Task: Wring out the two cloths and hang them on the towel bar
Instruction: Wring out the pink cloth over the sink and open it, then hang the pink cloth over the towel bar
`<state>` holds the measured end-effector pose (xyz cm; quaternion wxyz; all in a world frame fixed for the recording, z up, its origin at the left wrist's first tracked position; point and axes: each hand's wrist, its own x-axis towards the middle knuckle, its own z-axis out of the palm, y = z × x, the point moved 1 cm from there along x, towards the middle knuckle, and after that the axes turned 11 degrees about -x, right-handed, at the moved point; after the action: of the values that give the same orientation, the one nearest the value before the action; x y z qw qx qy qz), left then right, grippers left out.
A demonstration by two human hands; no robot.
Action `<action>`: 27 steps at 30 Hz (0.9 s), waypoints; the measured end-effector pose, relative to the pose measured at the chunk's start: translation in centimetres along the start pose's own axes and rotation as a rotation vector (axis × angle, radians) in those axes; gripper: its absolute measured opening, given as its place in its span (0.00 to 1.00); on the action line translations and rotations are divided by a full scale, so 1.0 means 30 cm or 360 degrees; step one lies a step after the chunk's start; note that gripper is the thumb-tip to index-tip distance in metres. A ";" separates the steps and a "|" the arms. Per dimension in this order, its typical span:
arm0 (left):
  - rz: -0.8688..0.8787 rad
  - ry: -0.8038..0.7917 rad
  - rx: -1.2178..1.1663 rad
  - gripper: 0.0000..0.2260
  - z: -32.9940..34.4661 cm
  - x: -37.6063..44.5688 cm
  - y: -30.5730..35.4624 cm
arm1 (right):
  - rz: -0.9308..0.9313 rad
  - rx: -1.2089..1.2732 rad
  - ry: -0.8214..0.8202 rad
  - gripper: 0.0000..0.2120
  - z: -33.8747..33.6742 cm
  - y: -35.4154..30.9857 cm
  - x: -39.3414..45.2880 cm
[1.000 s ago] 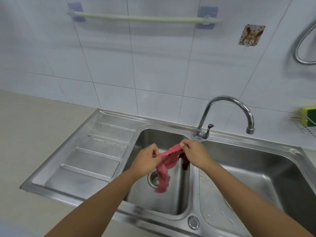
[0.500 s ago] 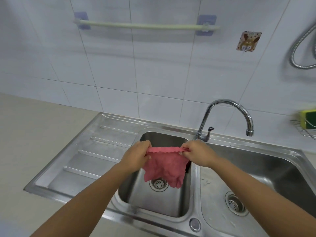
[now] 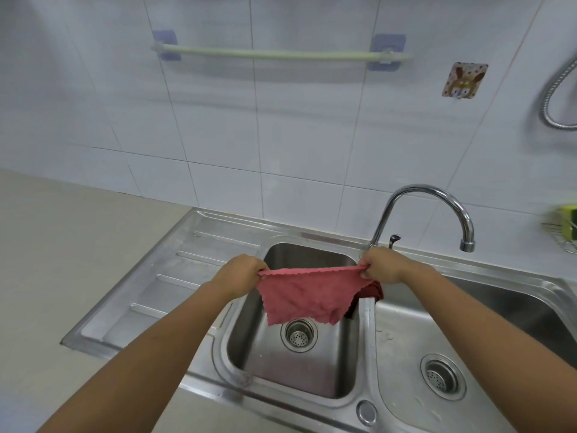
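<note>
A pink cloth (image 3: 307, 296) hangs spread out flat above the left basin of the steel sink (image 3: 218, 367). My left hand (image 3: 242, 275) pinches its top left corner and my right hand (image 3: 384, 270) pinches its top right corner, with the top edge pulled taut between them. A darker red cloth (image 3: 373, 292) lies draped over the divider between the basins, partly hidden behind the pink one and my right hand. The pale green towel bar (image 3: 281, 54) is mounted on the tiled wall above, with nothing on it.
A curved chrome tap (image 3: 437, 198) rises behind the sink divider. The drainboard (image 3: 150, 282) lies to the left, beside a beige counter. A wire rack with a yellow-green sponge (image 3: 566, 226) is at the right edge; a metal hose (image 3: 555, 89) and a hook sticker (image 3: 463, 79) are on the wall.
The pink cloth went from bunched between my hands to spread wide and flat. My hands moved apart, and my view tilted up, bringing the towel bar lower in the frame.
</note>
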<state>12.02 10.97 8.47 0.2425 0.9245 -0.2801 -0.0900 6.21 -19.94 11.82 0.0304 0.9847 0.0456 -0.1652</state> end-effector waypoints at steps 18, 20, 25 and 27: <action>-0.0018 -0.0052 0.0398 0.11 -0.396 0.046 0.055 | 0.0114 -0.0200 0.0590 0.16 -0.294 -0.058 0.045; -0.0265 -0.0562 0.0146 0.09 -0.348 0.039 0.024 | 0.0048 -0.0141 0.0070 0.12 -0.237 -0.052 0.074; -0.0141 -0.0205 -0.0245 0.10 -0.321 0.027 0.010 | 0.0120 -0.0006 0.0178 0.09 -0.223 -0.044 0.079; -0.0132 -0.0175 -0.0259 0.11 -0.321 0.011 0.005 | 0.0141 -0.0011 0.0166 0.08 -0.223 -0.043 0.078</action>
<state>15.13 14.50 16.87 0.2970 0.9062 -0.2462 -0.1732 10.44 -17.97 17.30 0.0388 0.9929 0.0041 -0.1120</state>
